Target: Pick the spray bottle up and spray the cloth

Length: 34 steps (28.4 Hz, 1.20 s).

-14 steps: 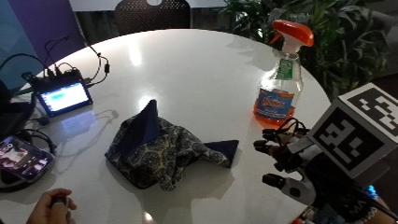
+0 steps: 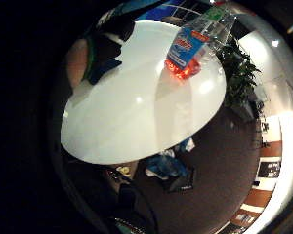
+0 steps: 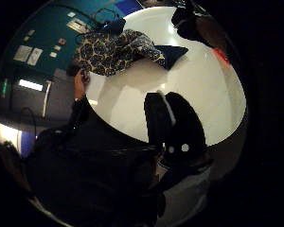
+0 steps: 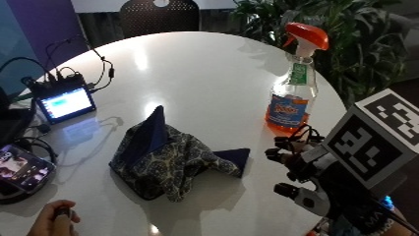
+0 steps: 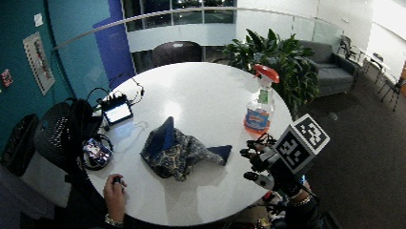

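**Meanwhile, at the round table: bottle and cloth both lying untouched**

Over on the far right side of the white round table (image 4: 196,64) stands the spray bottle (image 4: 293,93), upright, with an orange trigger head, a clear body, a blue and red label and a band of orange liquid at its base. It sits close to the table's edge, with the leafy plant (image 4: 340,34) behind it. Nothing touches it.

Nearer the middle of the table lies the cloth (image 4: 171,157), a crumpled heap of dark blue fabric with a pale speckled pattern; one fold stands up in a peak and a plain blue corner pokes out toward the bottle's side. Bottle and cloth are well apart.

The gloved right hand (image 4: 308,172) hangs at the near right edge of the table, just short of the bottle and lower than it, holding nothing. From where I stand the rig hides most of it, so I cannot tell whether the fingers are spread or curled; the thumb side palm view shows only dark glove shapes (image 3: 175,127) over the tabletop.

The person's bare hand (image 4: 55,219) rests at the near left edge, closed round a small dark object. Further left sit a small lit screen (image 4: 64,104) with cables and a phone (image 4: 19,164).
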{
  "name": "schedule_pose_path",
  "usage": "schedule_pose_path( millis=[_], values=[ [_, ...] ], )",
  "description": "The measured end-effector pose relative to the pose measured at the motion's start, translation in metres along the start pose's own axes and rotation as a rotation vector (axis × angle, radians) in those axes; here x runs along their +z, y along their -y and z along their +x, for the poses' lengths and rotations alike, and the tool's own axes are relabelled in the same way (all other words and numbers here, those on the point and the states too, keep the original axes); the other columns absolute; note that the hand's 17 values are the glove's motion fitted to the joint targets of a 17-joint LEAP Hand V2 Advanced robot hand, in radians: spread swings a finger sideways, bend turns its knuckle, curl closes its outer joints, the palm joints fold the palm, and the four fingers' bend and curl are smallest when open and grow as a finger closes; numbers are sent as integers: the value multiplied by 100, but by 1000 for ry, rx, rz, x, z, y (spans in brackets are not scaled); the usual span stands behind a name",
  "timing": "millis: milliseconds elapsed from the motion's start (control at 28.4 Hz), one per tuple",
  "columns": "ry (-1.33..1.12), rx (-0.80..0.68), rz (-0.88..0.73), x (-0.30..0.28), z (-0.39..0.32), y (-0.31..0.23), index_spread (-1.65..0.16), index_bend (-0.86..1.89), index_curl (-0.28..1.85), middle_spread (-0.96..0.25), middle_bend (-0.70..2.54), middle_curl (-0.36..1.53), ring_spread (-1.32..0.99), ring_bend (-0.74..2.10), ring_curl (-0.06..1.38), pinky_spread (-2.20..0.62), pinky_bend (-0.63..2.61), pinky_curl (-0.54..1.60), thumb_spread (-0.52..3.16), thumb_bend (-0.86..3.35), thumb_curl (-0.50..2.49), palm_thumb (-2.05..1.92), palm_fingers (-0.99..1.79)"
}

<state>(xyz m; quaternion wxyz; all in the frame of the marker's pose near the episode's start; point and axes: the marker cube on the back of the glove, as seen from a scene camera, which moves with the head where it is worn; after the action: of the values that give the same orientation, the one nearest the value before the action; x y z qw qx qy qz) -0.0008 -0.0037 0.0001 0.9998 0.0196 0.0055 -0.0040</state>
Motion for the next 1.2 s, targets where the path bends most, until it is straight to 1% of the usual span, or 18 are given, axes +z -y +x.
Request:
schedule_pose_path(
  millis=[176, 352, 599, 705, 811, 881, 987, 1198],
  values=[
    [-34, 25, 114, -14, 5, 12, -40, 17, 26, -8, 20, 22, -9, 37, 24, 20, 22, 22, 113, 25, 17, 49, 71],
    [-23, 62, 193, -31, 11, 26, -39, 15, 26, -10, 23, 26, -11, 41, 27, 19, 18, 22, 119, 23, 19, 50, 81],
    [-85, 123, 423, -86, 24, 103, -39, 14, 28, -11, 27, 31, -12, 41, 30, 17, 17, 24, 123, 22, 23, 56, 85],
    [-100, 166, 470, -92, 31, 124, -39, 11, 27, -12, 29, 32, -12, 43, 32, 16, 18, 25, 122, 22, 24, 59, 84],
    [-76, 224, 485, -91, 40, 142, -39, 7, 25, -13, 31, 34, -13, 44, 33, 15, 18, 26, 121, 21, 26, 63, 82],
    [-33, 273, 481, -85, 45, 155, -39, 6, 24, -14, 31, 35, -13, 46, 34, 15, 19, 27, 120, 20, 27, 64, 80],
    [80, 340, 463, -64, 48, 166, -38, 1, 21, -12, 26, 34, -13, 52, 36, 14, 24, 29, 117, 17, 28, 64, 69],
    [458, 389, 398, -2, 46, 162, -36, 0, 15, -13, 31, 37, -14, 60, 38, 14, 26, 30, 109, 11, 28, 65, 67]
  ],
)
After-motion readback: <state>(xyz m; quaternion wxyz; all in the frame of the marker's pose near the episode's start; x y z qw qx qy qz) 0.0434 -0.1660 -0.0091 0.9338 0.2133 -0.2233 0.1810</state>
